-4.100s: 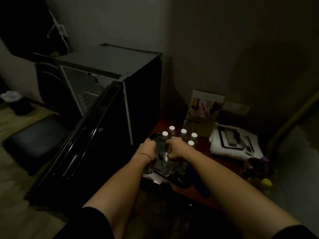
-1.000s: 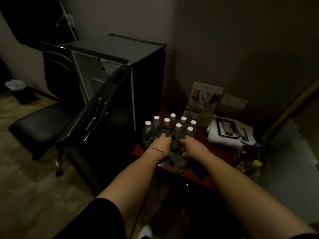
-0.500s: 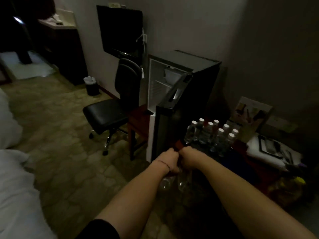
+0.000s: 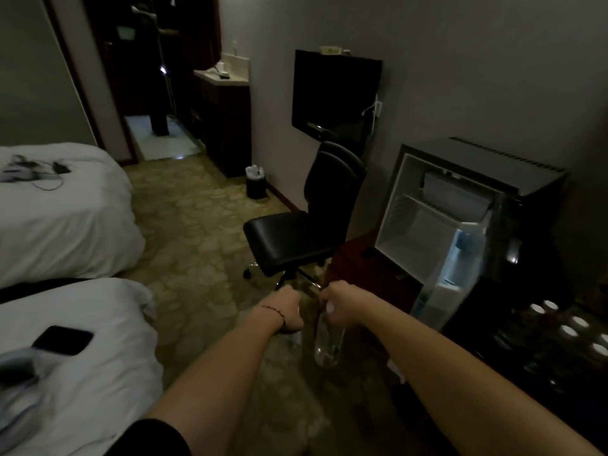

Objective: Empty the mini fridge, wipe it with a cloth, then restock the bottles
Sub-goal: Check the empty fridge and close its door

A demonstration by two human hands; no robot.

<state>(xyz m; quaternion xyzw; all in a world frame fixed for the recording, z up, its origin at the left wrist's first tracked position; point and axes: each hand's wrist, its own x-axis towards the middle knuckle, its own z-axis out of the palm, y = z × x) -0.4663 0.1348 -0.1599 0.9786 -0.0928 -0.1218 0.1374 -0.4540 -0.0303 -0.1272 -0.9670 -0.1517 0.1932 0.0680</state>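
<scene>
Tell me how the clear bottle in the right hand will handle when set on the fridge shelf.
The clear bottle looks thin plastic, so probably light and slightly squashy. Tall and narrow, it may tip easily. Round-bodied, it would likely roll if laid down.

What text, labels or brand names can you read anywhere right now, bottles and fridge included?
None can be read.
Bottle in the right hand: clear, no legible label.
Mini fridge: blue tag on the door's inside, too blurred.
Bottles on the table: only white caps show.
</scene>
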